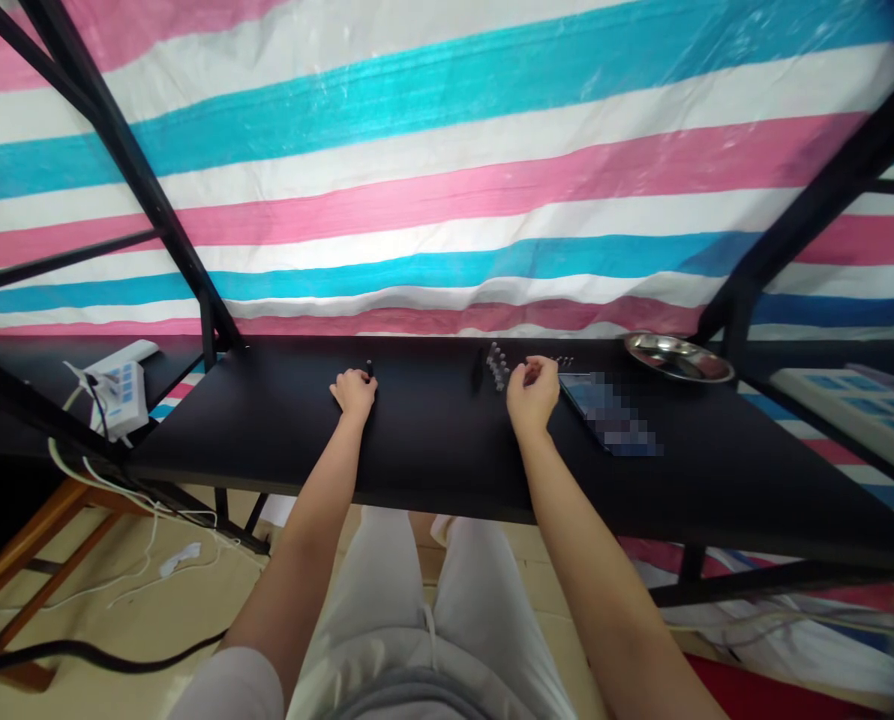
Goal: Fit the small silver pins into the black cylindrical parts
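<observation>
My left hand (354, 392) rests on the black tabletop (432, 440), fingers curled around a short black stick-like piece (370, 369) whose upper end pokes out. On the right, my right hand (533, 393) is raised a little with fingers curled in a pinch; what they hold, if anything, is hidden. Just left of it lies a cluster of small silvery pieces (497, 366), like screws or pegs. Several more tiny pieces (565, 361) show behind that hand. A dark upright object (478, 371) is beside the cluster, too dim to name.
A flat blurred-screen device, like a phone or tablet (608, 415), lies right of my right hand. A round metal dish (678, 358) sits at the back right. Black metal frame posts (128, 170) flank the table. A white power strip (121, 395) with cables is at left.
</observation>
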The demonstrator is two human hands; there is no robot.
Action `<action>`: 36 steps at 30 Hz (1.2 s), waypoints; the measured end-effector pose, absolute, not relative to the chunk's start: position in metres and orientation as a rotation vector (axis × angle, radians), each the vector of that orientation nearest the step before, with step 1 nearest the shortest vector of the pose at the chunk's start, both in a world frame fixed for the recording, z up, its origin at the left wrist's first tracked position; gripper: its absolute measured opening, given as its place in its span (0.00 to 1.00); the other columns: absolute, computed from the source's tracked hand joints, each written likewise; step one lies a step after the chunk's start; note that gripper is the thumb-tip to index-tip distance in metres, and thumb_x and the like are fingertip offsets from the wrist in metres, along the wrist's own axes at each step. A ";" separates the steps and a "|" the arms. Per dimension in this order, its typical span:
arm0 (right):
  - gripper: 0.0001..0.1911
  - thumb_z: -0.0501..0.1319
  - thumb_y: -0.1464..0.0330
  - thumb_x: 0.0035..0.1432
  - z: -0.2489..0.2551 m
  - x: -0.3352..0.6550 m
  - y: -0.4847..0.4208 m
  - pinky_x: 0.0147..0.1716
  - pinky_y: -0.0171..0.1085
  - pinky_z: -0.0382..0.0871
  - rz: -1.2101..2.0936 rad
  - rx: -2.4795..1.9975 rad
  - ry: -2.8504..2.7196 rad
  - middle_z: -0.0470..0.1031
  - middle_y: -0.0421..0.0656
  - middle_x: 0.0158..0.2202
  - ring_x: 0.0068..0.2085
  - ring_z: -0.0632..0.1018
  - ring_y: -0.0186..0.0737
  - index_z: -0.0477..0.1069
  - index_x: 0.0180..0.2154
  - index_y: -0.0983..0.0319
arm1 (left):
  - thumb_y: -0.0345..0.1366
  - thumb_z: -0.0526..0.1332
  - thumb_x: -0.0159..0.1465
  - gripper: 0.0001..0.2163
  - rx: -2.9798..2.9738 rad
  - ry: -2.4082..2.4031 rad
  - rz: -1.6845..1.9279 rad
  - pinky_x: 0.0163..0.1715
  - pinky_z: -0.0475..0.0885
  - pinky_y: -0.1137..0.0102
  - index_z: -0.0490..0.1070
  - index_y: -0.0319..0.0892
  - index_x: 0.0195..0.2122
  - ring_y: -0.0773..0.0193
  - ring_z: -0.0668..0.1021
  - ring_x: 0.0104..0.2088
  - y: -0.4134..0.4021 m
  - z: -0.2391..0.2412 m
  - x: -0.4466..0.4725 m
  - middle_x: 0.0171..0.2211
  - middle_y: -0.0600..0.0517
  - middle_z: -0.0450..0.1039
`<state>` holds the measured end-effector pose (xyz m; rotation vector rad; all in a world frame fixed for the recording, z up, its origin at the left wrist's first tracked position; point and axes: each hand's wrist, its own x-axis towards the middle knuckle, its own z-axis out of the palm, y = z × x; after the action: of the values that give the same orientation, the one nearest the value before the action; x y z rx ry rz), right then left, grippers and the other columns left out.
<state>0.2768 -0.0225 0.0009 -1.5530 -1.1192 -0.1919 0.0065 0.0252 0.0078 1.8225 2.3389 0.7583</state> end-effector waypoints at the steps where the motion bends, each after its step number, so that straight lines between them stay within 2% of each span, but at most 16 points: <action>1: 0.12 0.50 0.68 0.52 -0.001 0.278 -0.023 0.40 0.41 0.61 -0.166 -1.597 -1.130 0.68 0.45 0.31 0.34 0.69 0.41 0.62 0.39 0.64 | 0.39 0.57 0.57 0.09 1.822 2.341 0.756 0.44 0.62 0.61 0.75 0.46 0.34 0.55 0.71 0.45 0.025 0.008 0.006 0.40 0.49 0.74; 5: 0.14 0.51 0.72 0.47 -0.005 0.281 -0.029 0.41 0.44 0.60 -0.071 -1.813 -1.177 0.70 0.48 0.36 0.41 0.69 0.46 0.63 0.39 0.63 | 0.39 0.57 0.57 0.08 1.813 2.331 0.759 0.44 0.62 0.61 0.74 0.46 0.34 0.55 0.70 0.45 0.023 0.009 0.006 0.41 0.49 0.74; 10: 0.14 0.54 0.69 0.46 -0.010 0.284 -0.034 0.40 0.46 0.59 0.020 -2.020 -1.265 0.70 0.50 0.39 0.42 0.68 0.49 0.67 0.38 0.63 | 0.40 0.59 0.56 0.07 1.797 2.326 0.797 0.45 0.61 0.59 0.72 0.45 0.33 0.53 0.69 0.46 0.020 0.009 0.006 0.41 0.48 0.72; 13: 0.14 0.55 0.66 0.47 -0.015 0.283 -0.033 0.40 0.48 0.59 0.024 -2.064 -1.332 0.70 0.51 0.39 0.42 0.67 0.50 0.69 0.37 0.63 | 0.42 0.61 0.55 0.12 1.759 2.373 0.912 0.46 0.59 0.58 0.69 0.44 0.39 0.52 0.68 0.48 0.014 0.013 0.008 0.43 0.46 0.70; 16: 0.14 0.56 0.63 0.49 -0.020 0.281 -0.030 0.41 0.49 0.59 0.001 -2.087 -1.373 0.70 0.52 0.39 0.42 0.67 0.51 0.71 0.36 0.64 | 0.43 0.58 0.58 0.15 1.855 2.333 1.119 0.48 0.58 0.60 0.65 0.43 0.45 0.55 0.68 0.48 0.002 0.020 0.015 0.45 0.46 0.68; 19: 0.15 0.56 0.61 0.50 -0.022 0.281 -0.027 0.41 0.49 0.59 -0.005 -2.099 -1.392 0.70 0.53 0.40 0.43 0.67 0.51 0.71 0.36 0.64 | 0.40 0.50 0.63 0.12 2.276 1.961 1.204 0.49 0.57 0.63 0.66 0.42 0.45 0.59 0.69 0.47 -0.013 0.026 0.029 0.44 0.46 0.69; 21: 0.15 0.56 0.62 0.51 -0.022 0.281 -0.026 0.41 0.49 0.59 0.006 -2.102 -1.398 0.69 0.53 0.40 0.43 0.68 0.51 0.71 0.37 0.64 | 0.39 0.48 0.64 0.13 2.606 1.574 1.072 0.50 0.57 0.65 0.67 0.42 0.45 0.61 0.69 0.47 -0.023 0.025 0.044 0.44 0.46 0.70; 23: 0.15 0.56 0.63 0.52 -0.020 0.280 -0.026 0.41 0.49 0.59 0.025 -2.112 -1.402 0.69 0.54 0.41 0.44 0.68 0.52 0.71 0.38 0.64 | 0.38 0.48 0.64 0.15 2.826 1.252 0.900 0.49 0.58 0.66 0.64 0.43 0.50 0.61 0.68 0.48 -0.031 0.021 0.062 0.47 0.47 0.69; 25: 0.15 0.56 0.63 0.52 -0.018 0.280 -0.026 0.42 0.49 0.59 0.044 -2.125 -1.401 0.69 0.54 0.41 0.45 0.68 0.52 0.71 0.39 0.65 | 0.37 0.48 0.64 0.20 2.924 1.132 0.781 0.48 0.59 0.64 0.56 0.44 0.58 0.59 0.67 0.49 -0.038 0.015 0.081 0.50 0.46 0.66; 28: 0.14 0.56 0.64 0.52 -0.016 0.279 -0.025 0.42 0.48 0.60 0.066 -2.129 -1.401 0.70 0.54 0.42 0.46 0.68 0.53 0.71 0.39 0.65 | 0.33 0.46 0.64 0.24 2.919 1.262 0.707 0.49 0.59 0.58 0.48 0.46 0.62 0.56 0.66 0.50 -0.041 0.005 0.110 0.53 0.45 0.63; 31: 0.14 0.56 0.65 0.52 -0.015 0.279 -0.025 0.41 0.48 0.60 0.060 -2.117 -1.404 0.70 0.54 0.41 0.45 0.68 0.52 0.72 0.38 0.65 | 0.31 0.46 0.63 0.25 2.826 1.405 0.682 0.50 0.58 0.52 0.46 0.46 0.62 0.54 0.65 0.51 -0.036 -0.002 0.133 0.54 0.44 0.62; 33: 0.13 0.56 0.65 0.52 -0.017 0.280 -0.024 0.40 0.47 0.60 0.045 -2.106 -1.404 0.70 0.54 0.41 0.44 0.69 0.52 0.72 0.38 0.65 | 0.30 0.46 0.63 0.25 2.765 1.469 0.688 0.49 0.58 0.49 0.47 0.46 0.62 0.52 0.64 0.51 -0.029 -0.004 0.142 0.54 0.43 0.61; 36: 0.12 0.56 0.65 0.51 -0.020 0.281 -0.021 0.39 0.47 0.60 0.025 -2.093 -1.395 0.70 0.53 0.40 0.43 0.69 0.51 0.72 0.37 0.64 | 0.31 0.48 0.63 0.21 2.739 1.506 0.718 0.50 0.58 0.49 0.55 0.45 0.59 0.51 0.65 0.50 -0.020 -0.003 0.148 0.52 0.42 0.63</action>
<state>0.2812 -0.0212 -0.0201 -2.0934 -1.3945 0.0254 0.1480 -0.0203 -0.0032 2.7390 1.5060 0.7177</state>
